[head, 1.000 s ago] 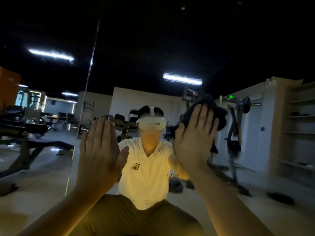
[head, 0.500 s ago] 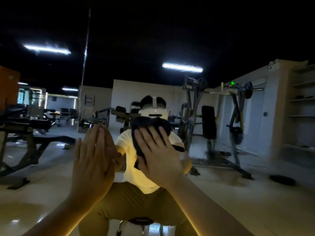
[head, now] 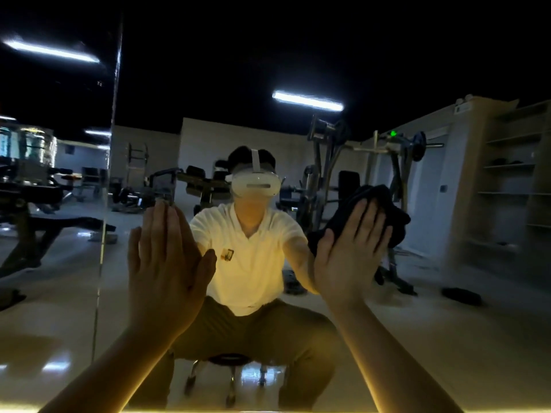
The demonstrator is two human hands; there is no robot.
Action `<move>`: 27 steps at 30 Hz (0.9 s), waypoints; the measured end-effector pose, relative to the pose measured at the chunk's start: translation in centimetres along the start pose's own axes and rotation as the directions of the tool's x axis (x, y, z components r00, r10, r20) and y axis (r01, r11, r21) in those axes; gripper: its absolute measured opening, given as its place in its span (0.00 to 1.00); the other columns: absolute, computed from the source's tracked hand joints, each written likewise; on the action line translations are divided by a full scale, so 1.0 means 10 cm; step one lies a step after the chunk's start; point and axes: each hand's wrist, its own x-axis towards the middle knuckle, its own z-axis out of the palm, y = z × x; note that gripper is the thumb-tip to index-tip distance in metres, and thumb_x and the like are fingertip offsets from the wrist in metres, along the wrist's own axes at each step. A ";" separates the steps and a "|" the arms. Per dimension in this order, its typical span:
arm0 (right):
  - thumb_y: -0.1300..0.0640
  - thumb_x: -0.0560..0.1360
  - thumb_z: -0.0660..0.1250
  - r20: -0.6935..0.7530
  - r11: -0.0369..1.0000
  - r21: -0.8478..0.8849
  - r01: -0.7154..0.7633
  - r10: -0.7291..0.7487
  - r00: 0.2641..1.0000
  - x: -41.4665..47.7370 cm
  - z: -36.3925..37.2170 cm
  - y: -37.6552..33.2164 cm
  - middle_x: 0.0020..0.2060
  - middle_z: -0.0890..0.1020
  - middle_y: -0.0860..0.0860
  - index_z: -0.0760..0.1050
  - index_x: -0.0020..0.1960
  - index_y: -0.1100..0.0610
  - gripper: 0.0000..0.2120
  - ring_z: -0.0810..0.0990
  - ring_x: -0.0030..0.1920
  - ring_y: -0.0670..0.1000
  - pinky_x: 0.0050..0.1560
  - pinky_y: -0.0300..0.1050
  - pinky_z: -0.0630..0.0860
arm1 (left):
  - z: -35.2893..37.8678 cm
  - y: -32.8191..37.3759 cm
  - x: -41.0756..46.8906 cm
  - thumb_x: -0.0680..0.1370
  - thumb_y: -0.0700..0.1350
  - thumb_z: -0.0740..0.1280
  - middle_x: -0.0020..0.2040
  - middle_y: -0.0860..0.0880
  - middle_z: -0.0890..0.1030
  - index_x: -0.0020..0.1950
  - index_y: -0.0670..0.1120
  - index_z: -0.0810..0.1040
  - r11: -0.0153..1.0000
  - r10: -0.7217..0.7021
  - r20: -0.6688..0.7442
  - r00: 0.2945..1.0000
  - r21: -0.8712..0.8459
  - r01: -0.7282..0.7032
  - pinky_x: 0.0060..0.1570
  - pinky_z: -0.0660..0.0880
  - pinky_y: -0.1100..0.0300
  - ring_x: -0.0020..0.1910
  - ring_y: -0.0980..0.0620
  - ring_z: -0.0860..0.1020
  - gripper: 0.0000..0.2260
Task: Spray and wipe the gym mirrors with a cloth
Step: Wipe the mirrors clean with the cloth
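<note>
A large wall mirror (head: 447, 323) fills the view and reflects a dim gym and a seated person in a white shirt. My right hand (head: 348, 254) presses a dark cloth (head: 378, 210) flat against the glass, fingers straight, right of centre. The cloth bunches out above and to the right of the fingers. My left hand (head: 167, 263) lies flat on the mirror with straight fingers, left of centre, holding nothing. No spray bottle is visible.
A vertical seam (head: 104, 204) between mirror panels runs down just left of my left hand. The reflection shows weight machines (head: 334, 174), benches (head: 35, 210) and shelves (head: 512, 180). A lit strip (head: 268, 410) runs along the mirror's bottom edge.
My right hand has swept the cloth across the glass: from upper right to the centre, then back out to the right. My left hand has stayed flat on the mirror.
</note>
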 end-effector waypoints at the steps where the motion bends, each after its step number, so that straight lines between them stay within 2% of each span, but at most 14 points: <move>1: 0.47 0.83 0.51 0.011 1.000 0.007 0.021 -0.021 1.000 -0.04 0.02 -0.11 0.81 0.57 0.63 0.50 0.83 0.64 0.34 0.55 0.81 0.63 0.80 0.65 0.50 | 0.00 0.00 -0.06 0.80 0.58 0.61 0.82 0.33 0.58 0.81 0.34 0.59 1.000 -0.012 -0.001 1.000 -0.021 0.012 0.80 0.54 0.35 0.82 0.34 0.57 0.38; 5: 0.46 0.84 0.51 0.057 0.979 0.045 0.199 -0.201 0.978 -0.31 0.08 -0.57 0.82 0.56 0.62 0.49 0.84 0.63 0.34 0.53 0.82 0.62 0.81 0.64 0.47 | 0.00 -0.09 -0.36 0.85 0.56 0.56 0.82 0.32 0.59 0.81 0.34 0.58 0.997 0.038 -0.028 0.999 -0.069 -0.040 0.79 0.55 0.33 0.82 0.33 0.57 0.33; 8: 0.45 0.84 0.50 0.101 0.935 0.075 0.347 -0.354 0.930 -0.57 0.14 -0.90 0.82 0.56 0.60 0.48 0.84 0.61 0.33 0.52 0.82 0.60 0.82 0.63 0.46 | -0.01 -0.18 -0.50 0.87 0.59 0.50 0.82 0.32 0.60 0.80 0.33 0.60 0.995 -0.019 -0.038 0.999 -0.099 0.015 0.81 0.53 0.39 0.82 0.34 0.57 0.33; 9: 0.45 0.84 0.51 0.122 0.899 0.086 0.428 -0.436 0.891 -0.69 0.16 -0.97 0.82 0.55 0.58 0.48 0.84 0.60 0.33 0.50 0.83 0.59 0.82 0.62 0.44 | -0.02 -0.18 -0.51 0.88 0.59 0.50 0.82 0.32 0.59 0.80 0.32 0.61 0.993 -0.040 -0.029 0.999 -0.109 0.036 0.81 0.53 0.39 0.82 0.34 0.57 0.33; 11: 0.43 0.85 0.53 0.152 0.780 0.114 0.615 -0.625 0.765 -0.93 0.20 -1.02 0.82 0.55 0.56 0.50 0.84 0.58 0.33 0.48 0.83 0.57 0.82 0.59 0.40 | -0.04 -0.17 -0.52 0.87 0.56 0.51 0.82 0.33 0.59 0.80 0.32 0.61 0.992 -0.049 -0.022 0.999 -0.120 0.046 0.80 0.55 0.36 0.82 0.35 0.57 0.31; 13: 0.43 0.85 0.55 0.168 0.655 0.102 0.748 -0.753 0.636 -1.09 0.24 -0.94 0.81 0.62 0.56 0.55 0.83 0.58 0.32 0.52 0.82 0.57 0.82 0.58 0.41 | -0.04 -0.15 -0.52 0.85 0.51 0.55 0.82 0.32 0.60 0.80 0.32 0.62 0.995 -0.016 -0.034 0.999 -0.097 0.013 0.79 0.57 0.34 0.82 0.34 0.58 0.30; 15: 0.45 0.85 0.54 0.177 0.609 0.022 0.793 -0.783 0.596 -1.11 0.25 -0.73 0.80 0.65 0.55 0.55 0.82 0.57 0.30 0.55 0.81 0.57 0.82 0.58 0.42 | -0.02 -0.10 -0.56 0.84 0.50 0.58 0.83 0.34 0.58 0.81 0.33 0.61 0.996 0.026 -0.020 0.999 -0.082 -0.028 0.80 0.55 0.36 0.83 0.36 0.56 0.30; 17: 0.47 0.85 0.53 0.171 0.652 -0.037 0.757 -0.743 0.648 -1.06 0.24 -0.47 0.80 0.64 0.54 0.53 0.82 0.57 0.29 0.55 0.81 0.57 0.82 0.58 0.42 | 0.03 -0.03 -0.63 0.83 0.50 0.62 0.84 0.35 0.56 0.81 0.34 0.61 0.994 0.073 0.043 0.996 -0.080 -0.070 0.81 0.54 0.35 0.84 0.36 0.54 0.32; 21: 0.48 0.87 0.47 0.135 0.833 -0.015 0.552 -0.546 0.827 -0.94 0.16 0.21 0.80 0.57 0.56 0.52 0.83 0.58 0.27 0.51 0.82 0.56 0.82 0.61 0.47 | 0.13 0.12 -0.73 0.78 0.53 0.70 0.85 0.38 0.52 0.83 0.38 0.60 0.993 0.097 0.153 0.984 -0.076 -0.086 0.78 0.55 0.30 0.84 0.36 0.52 0.39; 24: 0.50 0.87 0.47 0.074 0.963 -0.024 0.269 -0.266 0.961 -0.97 0.15 0.70 0.80 0.59 0.60 0.52 0.83 0.60 0.27 0.55 0.82 0.59 0.81 0.64 0.53 | 0.15 0.15 -0.74 0.77 0.55 0.70 0.85 0.37 0.52 0.83 0.38 0.59 0.996 0.080 0.154 0.985 -0.054 -0.073 0.78 0.55 0.30 0.84 0.36 0.51 0.41; 27: 0.52 0.85 0.50 0.008 1.000 0.027 -0.015 0.015 1.000 -1.11 0.19 0.76 0.80 0.61 0.64 0.54 0.82 0.63 0.28 0.58 0.81 0.63 0.80 0.64 0.53 | 0.12 0.15 -0.74 0.77 0.56 0.70 0.85 0.37 0.53 0.84 0.39 0.58 0.995 0.090 0.161 0.983 -0.048 -0.083 0.78 0.56 0.31 0.84 0.36 0.52 0.41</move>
